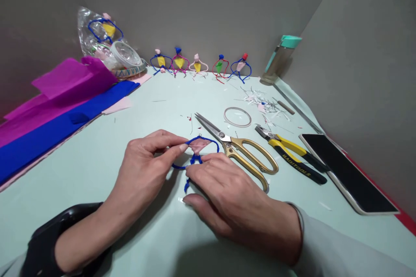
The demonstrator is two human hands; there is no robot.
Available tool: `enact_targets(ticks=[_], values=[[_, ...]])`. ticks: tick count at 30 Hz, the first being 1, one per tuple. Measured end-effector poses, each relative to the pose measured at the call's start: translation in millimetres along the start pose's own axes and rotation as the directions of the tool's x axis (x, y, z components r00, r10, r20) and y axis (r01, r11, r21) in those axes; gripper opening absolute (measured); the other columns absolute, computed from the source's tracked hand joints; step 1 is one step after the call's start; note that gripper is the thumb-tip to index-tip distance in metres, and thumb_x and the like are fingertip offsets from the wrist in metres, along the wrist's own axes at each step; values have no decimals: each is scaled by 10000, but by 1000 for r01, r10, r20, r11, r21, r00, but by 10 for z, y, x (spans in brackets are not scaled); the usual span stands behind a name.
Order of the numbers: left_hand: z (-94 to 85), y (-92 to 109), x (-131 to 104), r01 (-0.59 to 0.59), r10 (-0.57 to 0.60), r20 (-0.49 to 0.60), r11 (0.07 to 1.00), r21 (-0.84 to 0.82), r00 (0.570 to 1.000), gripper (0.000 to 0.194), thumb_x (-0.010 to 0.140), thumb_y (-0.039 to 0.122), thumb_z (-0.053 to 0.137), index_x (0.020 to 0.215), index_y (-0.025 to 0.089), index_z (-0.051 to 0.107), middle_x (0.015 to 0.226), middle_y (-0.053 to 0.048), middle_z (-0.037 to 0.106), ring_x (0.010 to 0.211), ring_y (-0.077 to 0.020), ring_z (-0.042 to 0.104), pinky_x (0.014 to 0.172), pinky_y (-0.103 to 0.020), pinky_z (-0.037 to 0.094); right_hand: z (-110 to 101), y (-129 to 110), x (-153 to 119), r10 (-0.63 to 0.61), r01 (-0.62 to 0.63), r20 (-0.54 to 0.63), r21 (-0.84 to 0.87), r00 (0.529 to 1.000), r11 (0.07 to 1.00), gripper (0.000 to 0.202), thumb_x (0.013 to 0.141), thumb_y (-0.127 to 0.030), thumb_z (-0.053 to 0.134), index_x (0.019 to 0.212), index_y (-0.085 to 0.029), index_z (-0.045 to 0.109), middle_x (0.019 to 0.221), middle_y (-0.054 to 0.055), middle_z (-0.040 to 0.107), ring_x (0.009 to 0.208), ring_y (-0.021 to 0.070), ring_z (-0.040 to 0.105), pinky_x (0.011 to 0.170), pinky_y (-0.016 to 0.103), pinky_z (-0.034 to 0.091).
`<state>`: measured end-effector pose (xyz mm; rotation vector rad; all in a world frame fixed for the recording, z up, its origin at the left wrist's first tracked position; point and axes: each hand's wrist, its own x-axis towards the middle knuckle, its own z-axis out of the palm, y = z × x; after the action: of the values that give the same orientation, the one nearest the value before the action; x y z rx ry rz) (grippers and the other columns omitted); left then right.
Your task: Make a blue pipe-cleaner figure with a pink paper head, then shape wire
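Finishes around the scissors.
Their blades were smooth metal; left of them, the small figure looked matt and papery; right of them, the phone screen was glossy.

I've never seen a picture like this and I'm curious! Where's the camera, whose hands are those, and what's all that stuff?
There's no robot here. A person wears a camera on their head, so you look forward and down at their own bare hands. The left hand pinches one side of a little blue figure with a pink middle. The right hand touches its lower part. Near the hands on the pale table lie gold-handled scissors and yellow-and-black pliers. Along the back are five small figures and a bottle. Purple paper and blue paper lie at the picture's left.
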<state>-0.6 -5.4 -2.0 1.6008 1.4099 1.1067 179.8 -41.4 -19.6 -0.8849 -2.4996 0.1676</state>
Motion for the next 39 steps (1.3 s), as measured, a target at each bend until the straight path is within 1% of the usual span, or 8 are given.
enact_targets(ticks=[3,8,14,19,22,27,32,39], values=[[6,-2,7,5,-5,-8,1000,4,1000,108,711,256,718,642,281,796,730,26,775,728,-161,649,696,-266,470,-23,-20,-30,-60,51,-87,-106,994,993,195,1001,-150,472,1001,-80,654,876,86,669,834,240,559,847,414,438],[7,30,-3,38,-38,-5,999,1,999,110,739,264,716,690,277,814,783,5,786,772,-185,659,713,-292,479,64,-84,-101,-40,45,22,-265,999,963,294,918,18,364,963,-70,641,886,123,649,796,250,530,800,461,418],[15,42,-43,-10,10,19,1000,-1,1000,126,771,248,719,738,293,832,795,12,782,781,-182,664,701,-278,474,177,-190,-140,5,4,24,-364,1000,931,318,979,-133,484,1208,35,627,1168,213,709,1024,374,593,860,536,397],[18,41,-59,-56,56,7,998,18,998,142,787,237,726,753,326,831,766,46,761,744,-146,652,671,-234,468,171,-206,-144,33,-37,-17,-337,999,941,396,1025,-199,419,1313,26,574,1330,193,675,1161,336,588,1032,520,345],[14,62,-65,-35,35,12,999,18,999,143,782,241,722,723,325,822,776,40,771,766,-161,676,687,-236,486,197,-194,-155,11,-36,-78,-335,997,942,384,1025,-178,393,1301,17,577,1331,185,681,1206,311,589,1090,496,329],[2,76,-95,-38,36,54,999,38,998,155,800,253,702,758,328,830,794,32,776,777,-177,700,688,-250,498,226,-224,-177,-60,-1,-188,-308,980,952,326,1007,-121,390,1211,-12,620,1218,156,750,1168,297,639,1040,504,386],[-17,69,-134,-39,37,49,999,38,998,166,808,255,693,744,340,820,778,30,775,744,-181,693,659,-273,498,213,-274,-208,-53,-8,-187,-308,981,951,417,1020,-84,281,1227,-11,636,1233,131,751,1166,279,651,999,489,419],[-2,77,-167,-31,30,46,999,24,999,200,790,276,681,717,391,827,771,19,779,740,-218,707,618,-319,532,233,-299,-222,34,-87,-177,-303,984,949,409,1023,-102,321,1253,-31,651,1254,102,747,1197,257,613,1054,442,388]])
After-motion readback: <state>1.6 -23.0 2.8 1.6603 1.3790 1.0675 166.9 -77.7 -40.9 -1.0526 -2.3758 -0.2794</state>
